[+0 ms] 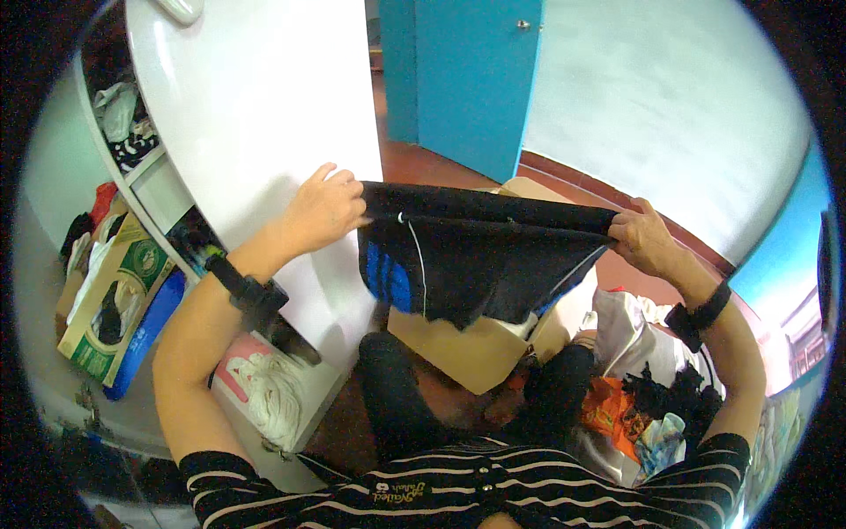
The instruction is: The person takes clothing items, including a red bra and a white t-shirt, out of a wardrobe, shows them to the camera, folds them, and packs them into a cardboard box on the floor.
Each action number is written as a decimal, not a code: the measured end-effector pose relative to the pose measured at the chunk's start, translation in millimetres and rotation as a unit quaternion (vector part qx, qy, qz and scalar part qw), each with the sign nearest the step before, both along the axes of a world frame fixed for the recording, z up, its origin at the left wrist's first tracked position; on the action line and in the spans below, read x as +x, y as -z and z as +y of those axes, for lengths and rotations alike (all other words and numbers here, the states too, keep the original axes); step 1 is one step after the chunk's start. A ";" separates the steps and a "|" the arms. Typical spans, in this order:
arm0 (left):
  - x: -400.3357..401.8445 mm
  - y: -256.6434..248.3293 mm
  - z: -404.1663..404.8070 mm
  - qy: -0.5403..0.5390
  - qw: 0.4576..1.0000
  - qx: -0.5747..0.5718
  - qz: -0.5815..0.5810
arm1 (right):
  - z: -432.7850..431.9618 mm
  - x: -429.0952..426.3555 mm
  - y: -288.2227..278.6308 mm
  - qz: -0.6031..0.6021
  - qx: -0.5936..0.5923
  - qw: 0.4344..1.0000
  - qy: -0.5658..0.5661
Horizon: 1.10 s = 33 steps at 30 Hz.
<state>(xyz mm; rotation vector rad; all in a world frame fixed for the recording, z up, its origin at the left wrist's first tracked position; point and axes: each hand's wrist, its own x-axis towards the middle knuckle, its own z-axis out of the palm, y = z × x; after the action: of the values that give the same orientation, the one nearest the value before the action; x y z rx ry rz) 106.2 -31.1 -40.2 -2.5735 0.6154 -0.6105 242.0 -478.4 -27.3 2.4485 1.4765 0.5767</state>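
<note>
A pair of black shorts (pixel 476 264) with blue stripes on one side hangs stretched out in front of me. Its waistband runs level between my hands, and a white drawstring (pixel 418 261) dangles down the cloth. My left hand (pixel 328 203) pinches one end of the waistband. At the other end, my right hand (pixel 641 238) grips the band. Behind and below the shorts stands an open cardboard box (pixel 456 354) between my knees. Some pale cloth shows inside it, but most of its inside is hidden by the shorts.
At left, a shelf unit holds clothes and a green-and-tan carton (pixel 92 357). An open drawer (pixel 324 397) with white cord-like material (pixel 274 397) lies below my left arm. To my right are an orange cloth (pixel 605 403) and black garments (pixel 681 390). Ahead stands a blue door (pixel 472 79).
</note>
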 end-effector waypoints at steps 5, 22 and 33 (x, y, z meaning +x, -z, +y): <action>18.3 -24.0 -3.2 -0.073 0.988 -0.121 0.060 | 5.4 32.1 27.1 -0.019 0.095 0.994 0.045; 75.1 -37.6 -18.1 0.030 0.659 -0.707 0.255 | -56.6 66.8 28.7 0.460 0.382 0.793 0.120; 96.7 33.1 -24.2 -0.091 0.548 -0.780 0.288 | -31.9 64.1 86.8 0.659 0.519 0.529 0.131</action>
<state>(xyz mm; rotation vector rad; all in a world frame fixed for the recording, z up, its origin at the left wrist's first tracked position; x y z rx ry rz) 203.0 -55.3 -73.3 -4.5365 -0.4441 -0.0437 306.1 -510.3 -114.1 4.3851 0.8139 -1.2595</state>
